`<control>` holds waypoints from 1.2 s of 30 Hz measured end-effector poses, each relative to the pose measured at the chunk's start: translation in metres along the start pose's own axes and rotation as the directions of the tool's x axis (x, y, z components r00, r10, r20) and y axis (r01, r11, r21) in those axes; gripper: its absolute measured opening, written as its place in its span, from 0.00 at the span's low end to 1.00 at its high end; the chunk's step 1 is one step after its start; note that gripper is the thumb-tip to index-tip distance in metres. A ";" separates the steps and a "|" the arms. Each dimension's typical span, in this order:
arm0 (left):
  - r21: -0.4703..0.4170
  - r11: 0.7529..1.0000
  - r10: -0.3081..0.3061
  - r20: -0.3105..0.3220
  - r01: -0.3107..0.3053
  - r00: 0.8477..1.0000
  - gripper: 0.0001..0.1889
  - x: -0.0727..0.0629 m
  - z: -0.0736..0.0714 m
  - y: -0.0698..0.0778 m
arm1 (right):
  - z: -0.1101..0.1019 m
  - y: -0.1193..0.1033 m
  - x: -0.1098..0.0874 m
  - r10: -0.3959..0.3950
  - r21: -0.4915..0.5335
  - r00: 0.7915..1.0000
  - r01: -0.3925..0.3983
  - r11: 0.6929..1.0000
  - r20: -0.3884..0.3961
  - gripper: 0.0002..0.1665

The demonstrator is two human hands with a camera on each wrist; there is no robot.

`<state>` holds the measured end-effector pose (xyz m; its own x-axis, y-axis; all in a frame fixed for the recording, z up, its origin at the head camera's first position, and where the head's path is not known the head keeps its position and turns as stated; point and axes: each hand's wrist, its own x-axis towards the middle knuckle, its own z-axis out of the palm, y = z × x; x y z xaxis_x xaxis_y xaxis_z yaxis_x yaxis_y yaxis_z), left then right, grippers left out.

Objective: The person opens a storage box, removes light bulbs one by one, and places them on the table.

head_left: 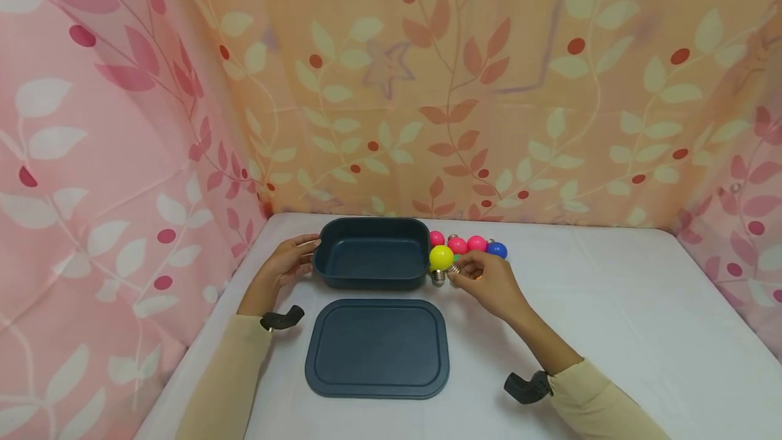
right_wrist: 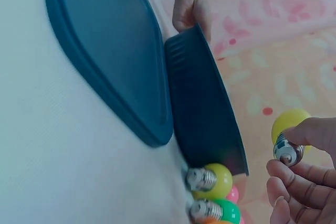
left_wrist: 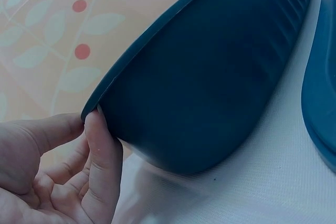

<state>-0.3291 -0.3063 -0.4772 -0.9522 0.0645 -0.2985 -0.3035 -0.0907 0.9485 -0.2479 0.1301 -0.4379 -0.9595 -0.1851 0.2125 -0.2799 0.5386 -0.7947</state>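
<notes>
A dark blue rectangular container [head_left: 373, 282] stands uncovered on the table. At its left end, my left hand [head_left: 289, 263] grips the rim between thumb and fingertips. My right hand [head_left: 491, 284] is beside the container's right end and pinches a yellow light bulb [right_wrist: 291, 119] by its metal screw base. In the right wrist view, this bulb is raised apart from the others. Another yellow bulb [right_wrist: 219, 181] lies against the container wall, with a green bulb [right_wrist: 230, 211] next to it. My right hand partly hides the nearer bulbs in the head view.
The container's matching flat lid [head_left: 377, 348] lies in front of it. Pink bulbs [head_left: 476, 243] and a blue bulb [head_left: 497, 250] sit to the container's right. Floral cloth [head_left: 464, 87] hangs behind the white-covered table [head_left: 611, 304].
</notes>
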 end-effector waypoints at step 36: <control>0.003 1.000 -0.006 -0.008 0.006 1.000 0.23 -0.002 -0.001 -0.001 | -0.055 0.074 -0.018 0.201 -0.073 0.977 -0.206 0.976 -0.070 0.21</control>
<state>-0.3275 -0.3072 -0.4775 -0.9506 0.0567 -0.3051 -0.3092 -0.0877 0.9470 -0.2537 0.2186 -0.4694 -0.9960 -0.0154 0.0877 -0.0781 0.6240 -0.7775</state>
